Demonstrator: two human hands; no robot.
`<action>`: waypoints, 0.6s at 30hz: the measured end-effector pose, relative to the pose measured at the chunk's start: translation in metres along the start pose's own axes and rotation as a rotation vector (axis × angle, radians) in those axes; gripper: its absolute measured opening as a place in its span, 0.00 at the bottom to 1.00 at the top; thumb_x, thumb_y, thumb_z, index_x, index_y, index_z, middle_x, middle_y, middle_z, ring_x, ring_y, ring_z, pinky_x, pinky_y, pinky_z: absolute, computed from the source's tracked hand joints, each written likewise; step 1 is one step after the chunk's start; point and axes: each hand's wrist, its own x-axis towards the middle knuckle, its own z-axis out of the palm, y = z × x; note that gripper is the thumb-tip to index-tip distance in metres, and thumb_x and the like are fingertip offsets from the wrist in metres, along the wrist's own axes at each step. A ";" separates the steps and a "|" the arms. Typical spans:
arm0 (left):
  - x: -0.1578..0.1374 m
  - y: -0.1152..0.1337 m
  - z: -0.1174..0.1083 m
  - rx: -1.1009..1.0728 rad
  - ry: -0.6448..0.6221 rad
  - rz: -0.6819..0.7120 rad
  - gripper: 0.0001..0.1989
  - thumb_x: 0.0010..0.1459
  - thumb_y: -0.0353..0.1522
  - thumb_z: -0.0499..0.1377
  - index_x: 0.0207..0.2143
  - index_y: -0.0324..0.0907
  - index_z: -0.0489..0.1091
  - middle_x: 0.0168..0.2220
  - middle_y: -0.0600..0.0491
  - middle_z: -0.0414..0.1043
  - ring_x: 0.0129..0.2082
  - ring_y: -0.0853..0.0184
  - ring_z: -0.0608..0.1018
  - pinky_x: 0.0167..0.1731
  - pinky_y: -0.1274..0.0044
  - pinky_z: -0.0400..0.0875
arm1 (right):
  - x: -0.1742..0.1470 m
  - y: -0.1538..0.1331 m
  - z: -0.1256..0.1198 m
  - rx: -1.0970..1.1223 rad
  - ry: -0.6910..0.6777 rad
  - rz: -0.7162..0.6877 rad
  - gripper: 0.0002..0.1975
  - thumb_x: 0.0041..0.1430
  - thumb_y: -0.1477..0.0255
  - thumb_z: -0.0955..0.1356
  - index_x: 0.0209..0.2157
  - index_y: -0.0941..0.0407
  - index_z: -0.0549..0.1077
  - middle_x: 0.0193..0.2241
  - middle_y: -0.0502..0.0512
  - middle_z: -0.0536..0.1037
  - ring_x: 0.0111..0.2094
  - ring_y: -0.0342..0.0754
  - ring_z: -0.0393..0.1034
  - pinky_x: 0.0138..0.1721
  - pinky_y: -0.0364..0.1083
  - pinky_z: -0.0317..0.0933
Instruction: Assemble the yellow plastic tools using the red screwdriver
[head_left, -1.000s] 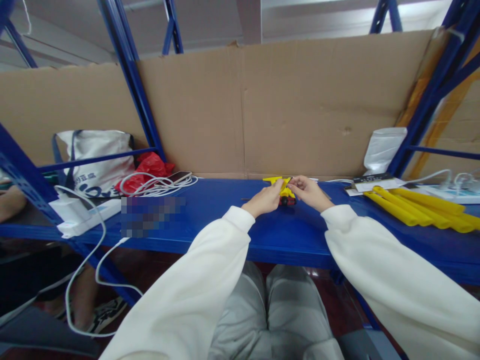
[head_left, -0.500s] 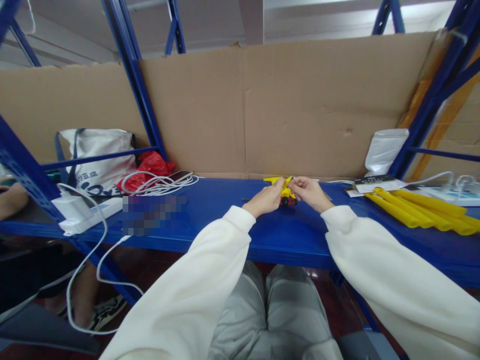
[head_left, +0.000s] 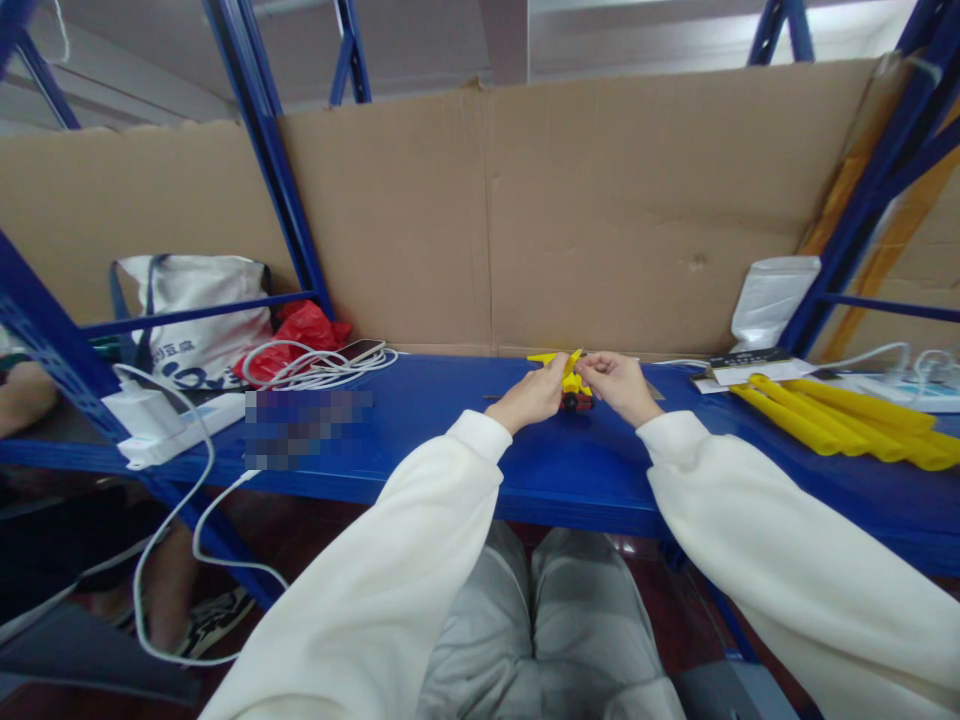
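Over the blue tabletop a small yellow toy with red and black parts at its base sits between my hands. My left hand is closed on its left side, and a yellow wing-like end sticks out beyond the fingers. A thin yellow piece rises at the fingertips. Just right of the toy, my right hand has thumb and finger pinched together close to it. Whatever lies in that pinch is too small to make out. My fingers hide much of the toy.
Several yellow tubes lie on the right beside a white pouch. To the left are a power strip, a coiled white cable, a red bag and a cloth bag. A cardboard panel stands behind.
My right hand has shifted slightly left. The thin yellow piece at the left fingertips now shows brighter and more plainly. My left hand stays nearly in place.
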 end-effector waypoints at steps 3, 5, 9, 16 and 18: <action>0.002 0.002 0.001 -0.015 0.026 -0.014 0.25 0.63 0.20 0.53 0.60 0.42 0.60 0.56 0.37 0.77 0.58 0.52 0.80 0.59 0.63 0.72 | 0.002 0.003 0.001 0.019 0.039 -0.017 0.26 0.39 0.45 0.77 0.24 0.52 0.71 0.18 0.50 0.72 0.18 0.43 0.63 0.18 0.42 0.56; 0.005 0.005 0.003 -0.016 0.037 -0.023 0.24 0.62 0.20 0.53 0.60 0.42 0.60 0.55 0.37 0.77 0.57 0.53 0.80 0.58 0.63 0.73 | 0.003 0.005 0.001 0.023 0.048 -0.017 0.26 0.40 0.46 0.78 0.25 0.52 0.70 0.18 0.50 0.73 0.19 0.43 0.64 0.19 0.42 0.57; 0.009 0.012 0.008 0.008 0.038 -0.037 0.23 0.63 0.20 0.51 0.59 0.42 0.60 0.55 0.36 0.77 0.55 0.53 0.81 0.56 0.65 0.74 | 0.005 0.005 -0.003 0.029 0.065 -0.008 0.24 0.42 0.50 0.78 0.26 0.53 0.70 0.20 0.49 0.73 0.20 0.42 0.65 0.21 0.42 0.59; 0.015 0.015 0.010 -0.001 0.044 -0.039 0.24 0.62 0.19 0.53 0.58 0.42 0.59 0.52 0.39 0.78 0.54 0.55 0.81 0.54 0.66 0.74 | 0.011 0.008 -0.011 -0.006 0.009 -0.049 0.23 0.45 0.51 0.78 0.27 0.52 0.69 0.20 0.48 0.72 0.23 0.43 0.66 0.25 0.43 0.64; 0.016 0.012 0.010 -0.011 0.033 -0.040 0.22 0.62 0.20 0.53 0.57 0.43 0.59 0.52 0.39 0.78 0.53 0.54 0.81 0.52 0.66 0.75 | 0.013 0.011 -0.012 -0.032 -0.003 -0.076 0.23 0.46 0.51 0.78 0.27 0.52 0.68 0.22 0.49 0.73 0.24 0.44 0.69 0.27 0.44 0.66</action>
